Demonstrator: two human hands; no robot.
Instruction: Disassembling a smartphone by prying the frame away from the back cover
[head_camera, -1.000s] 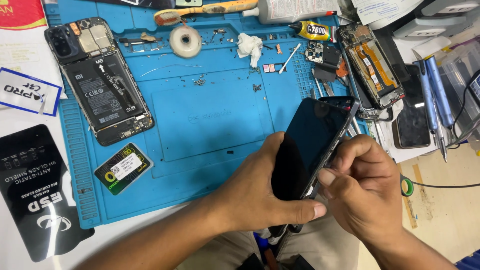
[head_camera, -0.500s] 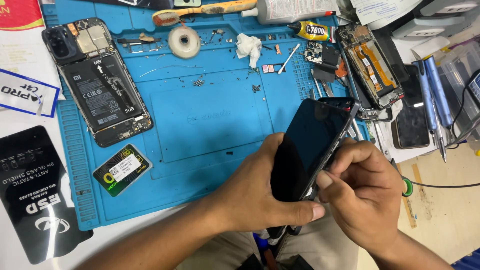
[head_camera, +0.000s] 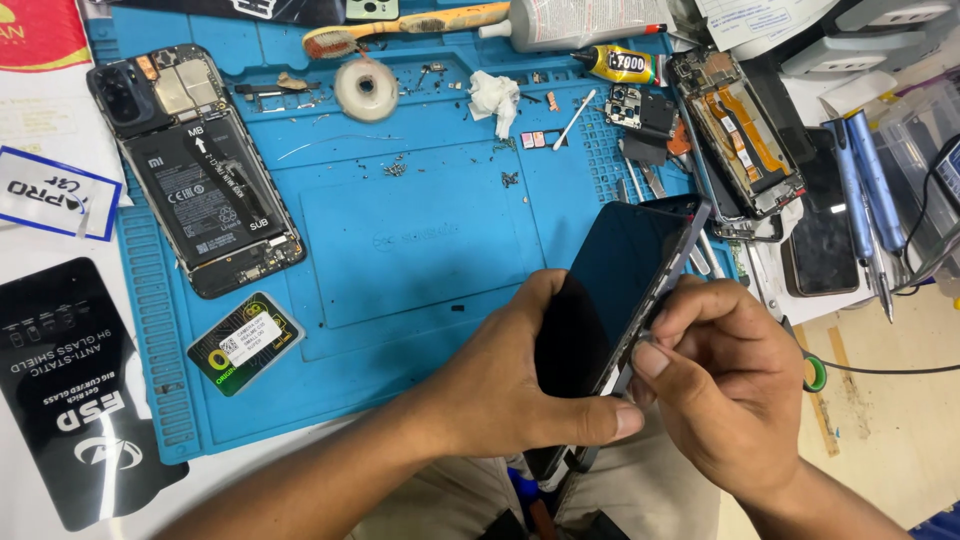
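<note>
- Holding a dark smartphone (head_camera: 625, 290) up off the blue work mat (head_camera: 420, 250), screen side facing up and tilted, near the front right edge of the counter.
- Left hand (head_camera: 510, 385) is wrapped around the lower part of the phone, thumb lying along its bottom right edge, so it's clearly grasping it.
- Right hand (head_camera: 725, 385) is pinched in against the phone's right side edge, fingertips curled right at the frame. Can't tell if there's a small tool in those fingers, too hidden.
- Over on the left of the mat lies an opened phone (head_camera: 195, 170) with its back off, battery and board showing.
- Just below that sits a small black and yellow packet (head_camera: 245, 342) with a white label.
- Off the mat at the far left there's a black screen protector sleeve (head_camera: 80, 390) on the counter.
- Top of the mat: a roll of tape (head_camera: 366, 89), a crumpled white tissue (head_camera: 493, 97), a cotton swab (head_camera: 575, 120), a toothbrush (head_camera: 400, 25) and a yellow and black glue tube (head_camera: 620, 66).
- Another gutted phone frame (head_camera: 740, 140) with orange flex cables sits at the right, well apart from the hands, with blue pens (head_camera: 865, 190) beside it.
</note>
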